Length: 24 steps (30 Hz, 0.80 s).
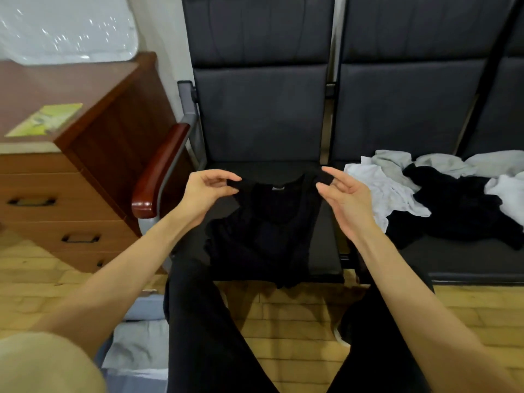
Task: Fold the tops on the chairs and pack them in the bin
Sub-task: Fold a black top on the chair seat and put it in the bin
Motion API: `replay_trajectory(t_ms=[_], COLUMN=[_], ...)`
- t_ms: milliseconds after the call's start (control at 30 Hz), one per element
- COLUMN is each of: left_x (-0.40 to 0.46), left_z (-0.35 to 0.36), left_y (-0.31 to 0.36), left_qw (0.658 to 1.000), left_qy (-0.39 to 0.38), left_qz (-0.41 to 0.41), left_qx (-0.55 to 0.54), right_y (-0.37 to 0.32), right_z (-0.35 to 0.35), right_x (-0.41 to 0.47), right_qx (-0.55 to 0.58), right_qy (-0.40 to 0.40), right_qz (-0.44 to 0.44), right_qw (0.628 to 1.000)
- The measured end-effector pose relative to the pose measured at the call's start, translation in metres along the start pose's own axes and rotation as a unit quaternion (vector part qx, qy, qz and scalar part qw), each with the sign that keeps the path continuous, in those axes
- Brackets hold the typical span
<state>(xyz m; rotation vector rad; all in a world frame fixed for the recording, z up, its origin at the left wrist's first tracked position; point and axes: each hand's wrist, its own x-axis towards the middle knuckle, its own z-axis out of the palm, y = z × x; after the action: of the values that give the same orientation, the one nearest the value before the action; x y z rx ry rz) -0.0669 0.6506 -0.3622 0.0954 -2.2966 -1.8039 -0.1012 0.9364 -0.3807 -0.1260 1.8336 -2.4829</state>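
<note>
- My left hand point(208, 191) pinches the left shoulder of the black top point(269, 225) between thumb and forefinger; the other fingers are loosely curled and hold nothing.
- My right hand point(344, 197) takes the right shoulder in the same way, with a thumb-and-finger pinch, and the rest of the hand is quite open and relaxed.
- The black top lies flat on the seat of the left chair point(261, 114), neck toward the backrest, and its hem hangs a little over the front edge of the seat.
- I judge the cloth to be very light and soft, without any stiffness: it will sag and crease when I lift it, so the two shoulder points are good places to hold, and the folds should be made on the seat.
- On the next chair point(408, 109) waits a pile of tops point(425, 194), white, grey and black, all crumpled together; I cannot count them.
- The bin point(136, 344) is low at the left beside my leg, partly cut off by my arm, with pale folded cloth inside, I think.
- Black cloth on a dark seat makes the edges and sleeves of the top hard to see, and the picture is a little blurred.
- A wooden desk point(93, 154) stands at the left with a yellow-green booklet point(46, 120) on it.
</note>
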Motion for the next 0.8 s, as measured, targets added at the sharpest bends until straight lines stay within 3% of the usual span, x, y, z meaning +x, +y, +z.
replay_trajectory(t_ms=[333,533,800], left_x=[0.018,0.031,0.037], left_z=[-0.006,-0.024,-0.030], left_y=[0.071,0.085,0.096], left_qw=[0.989,0.973,0.950], left_qy=[0.076,0.174,0.238], left_qz=[0.119,0.145,0.172], left_qx=[0.046,0.044,0.104], right_y=[-0.059,-0.076,-0.099], right_z=[0.016,0.010,0.011], right_x=[0.017,0.019,0.023], right_qx=[-0.090,-0.175,-0.310], right_qy=[0.035,0.043,0.103], right_qz=[-0.154,-0.198,-0.304], right_qw=[0.983,0.963,0.895])
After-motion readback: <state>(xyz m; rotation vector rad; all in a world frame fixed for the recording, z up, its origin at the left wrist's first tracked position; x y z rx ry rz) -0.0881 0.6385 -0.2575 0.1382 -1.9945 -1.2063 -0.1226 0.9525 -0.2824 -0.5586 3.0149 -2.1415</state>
